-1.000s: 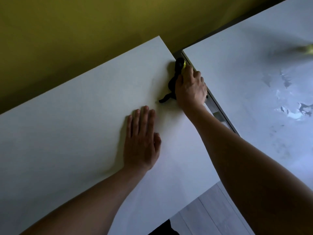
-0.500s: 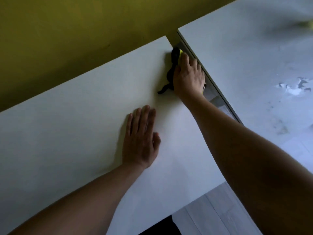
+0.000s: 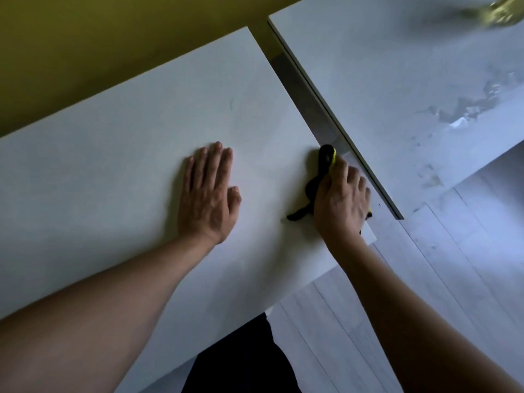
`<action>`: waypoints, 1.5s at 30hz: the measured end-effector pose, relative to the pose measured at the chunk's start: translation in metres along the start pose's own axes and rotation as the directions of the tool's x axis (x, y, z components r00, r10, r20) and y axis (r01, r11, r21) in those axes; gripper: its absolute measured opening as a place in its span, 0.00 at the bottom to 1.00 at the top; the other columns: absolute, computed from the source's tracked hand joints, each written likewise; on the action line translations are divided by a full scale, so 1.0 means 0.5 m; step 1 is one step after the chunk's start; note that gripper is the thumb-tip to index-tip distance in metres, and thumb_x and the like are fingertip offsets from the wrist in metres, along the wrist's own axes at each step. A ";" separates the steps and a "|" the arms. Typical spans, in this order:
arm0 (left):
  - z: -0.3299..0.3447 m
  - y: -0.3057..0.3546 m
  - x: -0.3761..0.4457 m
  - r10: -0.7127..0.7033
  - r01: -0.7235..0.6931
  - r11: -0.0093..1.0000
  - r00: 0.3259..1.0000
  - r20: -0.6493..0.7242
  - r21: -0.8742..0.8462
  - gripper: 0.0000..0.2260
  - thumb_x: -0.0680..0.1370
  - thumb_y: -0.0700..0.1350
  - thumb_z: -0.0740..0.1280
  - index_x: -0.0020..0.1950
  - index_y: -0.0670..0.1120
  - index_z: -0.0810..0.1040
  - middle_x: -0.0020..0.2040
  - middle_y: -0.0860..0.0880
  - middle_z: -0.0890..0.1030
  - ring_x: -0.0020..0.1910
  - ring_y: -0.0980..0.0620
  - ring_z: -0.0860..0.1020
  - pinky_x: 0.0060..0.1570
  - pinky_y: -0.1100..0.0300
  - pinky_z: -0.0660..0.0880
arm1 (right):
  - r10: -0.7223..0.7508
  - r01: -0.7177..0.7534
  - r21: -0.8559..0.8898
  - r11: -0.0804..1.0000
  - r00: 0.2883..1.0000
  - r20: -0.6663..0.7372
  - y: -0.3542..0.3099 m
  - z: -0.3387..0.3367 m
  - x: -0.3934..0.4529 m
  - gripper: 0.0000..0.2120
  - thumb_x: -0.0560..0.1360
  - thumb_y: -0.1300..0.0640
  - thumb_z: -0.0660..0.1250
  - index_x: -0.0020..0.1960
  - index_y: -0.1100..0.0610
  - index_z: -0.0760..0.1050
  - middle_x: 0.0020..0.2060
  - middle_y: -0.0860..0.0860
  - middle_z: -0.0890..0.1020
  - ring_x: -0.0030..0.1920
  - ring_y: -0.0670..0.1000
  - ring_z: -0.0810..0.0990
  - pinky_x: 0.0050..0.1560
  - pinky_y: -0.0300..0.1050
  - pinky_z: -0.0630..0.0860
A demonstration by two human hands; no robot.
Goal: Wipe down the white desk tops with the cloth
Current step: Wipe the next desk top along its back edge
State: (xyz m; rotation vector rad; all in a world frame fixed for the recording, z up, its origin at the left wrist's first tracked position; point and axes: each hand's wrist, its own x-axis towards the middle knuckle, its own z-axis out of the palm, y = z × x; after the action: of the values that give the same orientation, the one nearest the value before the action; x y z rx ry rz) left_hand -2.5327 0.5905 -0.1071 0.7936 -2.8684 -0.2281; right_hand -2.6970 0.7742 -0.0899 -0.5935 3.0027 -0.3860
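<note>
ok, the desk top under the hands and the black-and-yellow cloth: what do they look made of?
Desk top: looks like white laminate or painted board, with a flat matte face and a thin square edge; the core is not visible. Cloth, under the right hand: soft fabric, possibly microfibre, bunched and limp with a trailing tail.

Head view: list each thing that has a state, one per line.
Left hand: flat on the near desk, fingers straight.
Right hand: grips the cloth at the desk's right edge.
Cloth: bunched, black and yellow, on the desk.
Far desk: surface blotched and worn.
</note>
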 end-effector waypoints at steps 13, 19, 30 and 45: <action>0.003 -0.022 0.041 -0.004 0.004 1.000 0.999 -0.032 0.006 0.31 0.82 0.51 0.55 0.84 0.43 0.60 0.84 0.42 0.60 0.83 0.40 0.59 0.82 0.40 0.53 | -0.144 0.139 0.090 0.986 0.988 0.057 -0.166 0.040 0.200 0.26 0.82 0.50 0.56 0.79 0.53 0.61 0.65 0.58 0.74 0.63 0.61 0.73 0.62 0.54 0.68; 0.009 -0.019 0.033 -0.004 0.005 0.999 0.999 -0.032 0.034 0.31 0.82 0.50 0.57 0.85 0.43 0.59 0.84 0.41 0.60 0.83 0.39 0.59 0.82 0.40 0.53 | -0.037 0.036 0.057 0.998 0.999 0.020 0.034 -0.007 -0.008 0.26 0.79 0.50 0.55 0.76 0.53 0.65 0.59 0.58 0.76 0.58 0.61 0.74 0.58 0.57 0.70; 0.009 -0.021 0.041 0.012 -0.009 0.999 0.998 -0.064 0.038 0.30 0.83 0.51 0.54 0.84 0.42 0.60 0.84 0.41 0.61 0.83 0.38 0.59 0.81 0.39 0.54 | -0.111 0.108 0.039 0.993 0.992 0.067 -0.194 0.036 0.202 0.26 0.81 0.54 0.54 0.79 0.52 0.59 0.66 0.58 0.73 0.64 0.61 0.72 0.63 0.55 0.66; 0.008 -0.025 0.044 -0.004 0.005 0.999 1.000 -0.029 0.038 0.31 0.82 0.50 0.57 0.85 0.43 0.58 0.84 0.41 0.59 0.83 0.39 0.57 0.83 0.44 0.48 | 0.029 -0.029 0.015 0.999 1.000 0.010 0.098 -0.019 -0.072 0.24 0.80 0.53 0.57 0.76 0.55 0.66 0.61 0.57 0.75 0.60 0.62 0.73 0.60 0.56 0.68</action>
State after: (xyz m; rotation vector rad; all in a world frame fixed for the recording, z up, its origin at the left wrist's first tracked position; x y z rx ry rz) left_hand -2.5457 0.5687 -0.1109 0.8030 -2.8518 -0.1622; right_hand -2.6829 0.8338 -0.0927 -0.5485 2.9927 -0.4021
